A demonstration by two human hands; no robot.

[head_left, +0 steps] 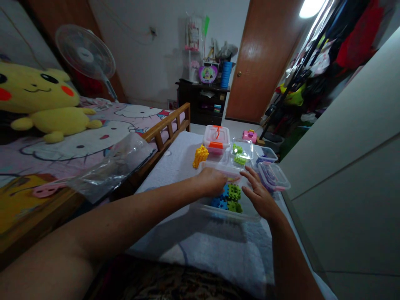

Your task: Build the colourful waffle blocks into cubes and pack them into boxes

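Observation:
A clear plastic box [206,210] stands on the cloth-covered table in front of me. Inside it, blue interlocking blocks [219,203] sit beside green interlocking blocks [234,192]. My left hand [213,182] reaches over the box's left part with its fingers curled together. Whatever is in those fingers, if anything, is hidden. My right hand [258,193] is at the right side of the box, fingers apart and nothing held. A stack of yellow blocks [200,156] stands just beyond the box on the left.
Behind the box are a lidded container with orange clips [216,137], a clear container with light green blocks [241,152] and a lidded container [274,176] at right. A wooden bed rail [165,129] borders the table's left; a pale cabinet [350,166] borders its right.

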